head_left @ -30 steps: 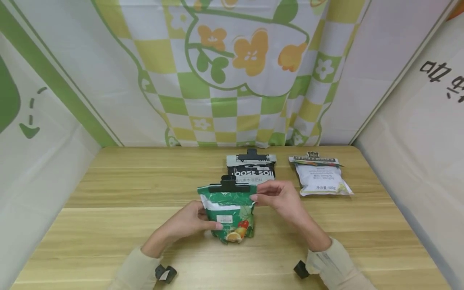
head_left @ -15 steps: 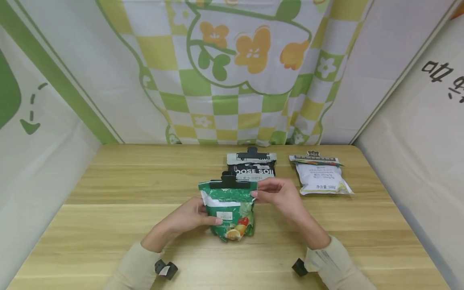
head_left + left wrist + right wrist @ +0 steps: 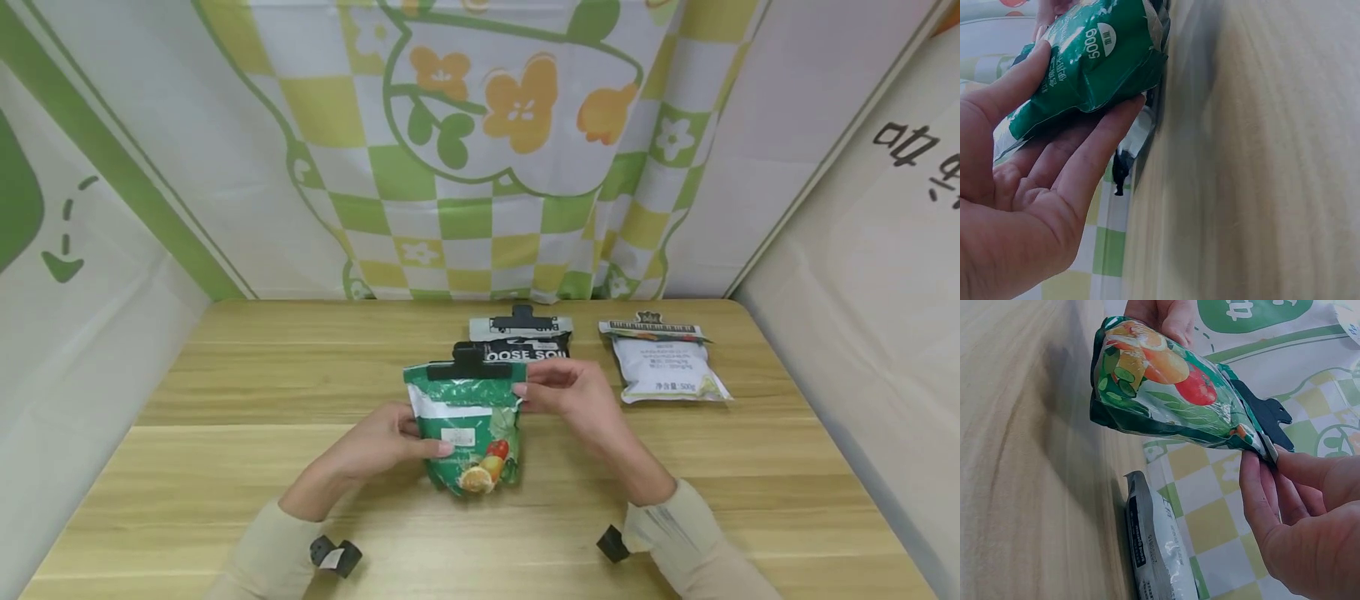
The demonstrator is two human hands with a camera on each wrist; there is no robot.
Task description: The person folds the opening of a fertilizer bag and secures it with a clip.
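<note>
A green plastic pouch (image 3: 468, 425) with fruit and vegetables printed on its front is held up in both hands. Across its folded top sits a wide black bag clip (image 3: 470, 365). My left hand (image 3: 378, 446) grips the pouch's left side, thumb on the front and fingers behind, as the left wrist view also shows. At the upper right corner, close to the clip's end, my right hand (image 3: 577, 398) pinches the edge between thumb and fingers. The pouch (image 3: 1094, 69) reads 500g on its side in the left wrist view.
Behind the pouch lies a black and white bag (image 3: 525, 343) lettered SOIL, partly covered by it and also clipped. A white clipped bag (image 3: 663, 371) lies to its right on the wooden table (image 3: 262, 358). A checked curtain (image 3: 465, 217) hangs at the back edge.
The pouch has risen slightly in the head view, away from me and a touch left, covering more of the SOIL bag. Both hands keep the same hold.
</note>
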